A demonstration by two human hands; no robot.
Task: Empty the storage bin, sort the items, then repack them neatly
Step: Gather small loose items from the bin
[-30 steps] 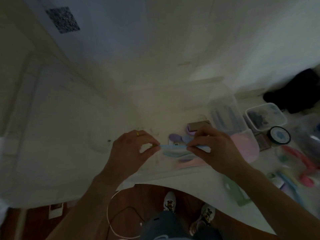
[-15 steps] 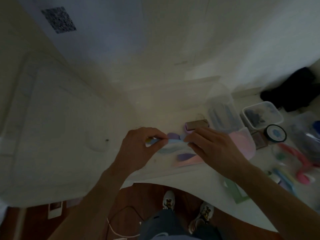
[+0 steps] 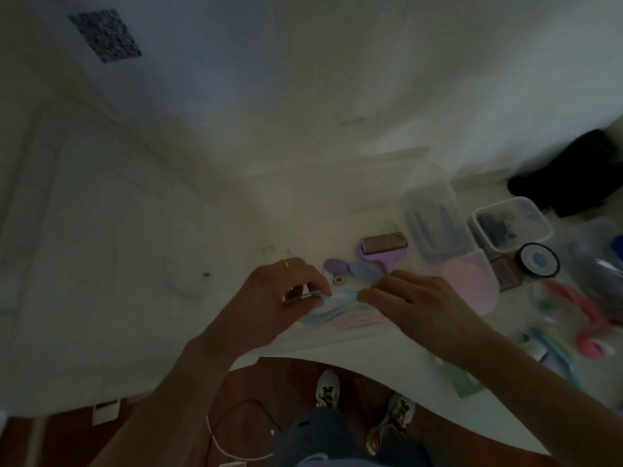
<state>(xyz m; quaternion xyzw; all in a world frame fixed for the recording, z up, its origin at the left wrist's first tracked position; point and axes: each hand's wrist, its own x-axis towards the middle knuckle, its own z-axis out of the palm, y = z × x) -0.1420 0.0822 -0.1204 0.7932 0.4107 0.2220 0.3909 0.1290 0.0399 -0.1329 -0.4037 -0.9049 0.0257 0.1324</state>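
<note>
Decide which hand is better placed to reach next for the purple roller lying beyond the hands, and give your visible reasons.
Probably the right hand. The purple roller lies just beyond it, right of centre. The left hand sits farther away and also pinches the pastel item, so either must release its grip first.

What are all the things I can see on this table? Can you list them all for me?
Pastel blue-and-pink packet: one, held at the table's front edge.
Purple lint roller: one, behind the hands.
Clear plastic tubs: two, right of the roller; second.
Pink lid: one, beside the right hand.
Round black tin: one, far right.
White table: one.
Left hand: pinches the packet.
Right hand: pinches its other end.
</note>
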